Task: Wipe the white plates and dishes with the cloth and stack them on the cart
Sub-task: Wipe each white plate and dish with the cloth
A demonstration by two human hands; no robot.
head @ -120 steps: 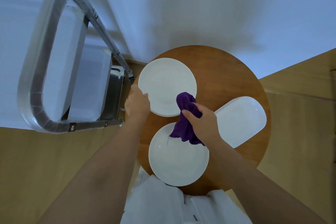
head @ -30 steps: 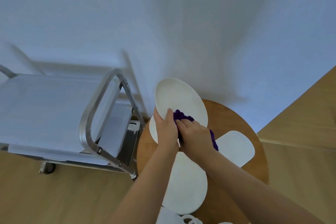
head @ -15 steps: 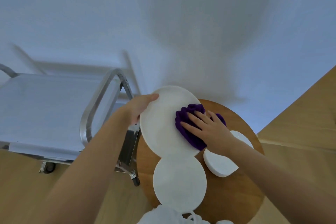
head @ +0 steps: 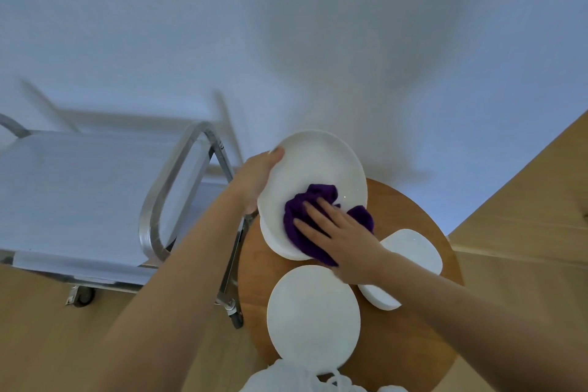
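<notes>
Our left hand [head: 254, 183] grips the tilted round plate [head: 313, 175] mid-frame; our right hand [head: 337, 232], fingers flat, has slid the purple cloth [head: 305, 210] lower, so wiping continues; cart [head: 79, 194] stacking waits.

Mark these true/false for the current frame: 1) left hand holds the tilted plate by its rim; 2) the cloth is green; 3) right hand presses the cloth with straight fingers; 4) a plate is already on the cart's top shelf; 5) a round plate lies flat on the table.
1) True: the left hand grips the rim of the raised plate.
2) False: the cloth is purple.
3) True: the right hand presses it flat against the plate.
4) False: the cart shelf shows no plate.
5) True: a round plate lies on the wooden table.
</notes>
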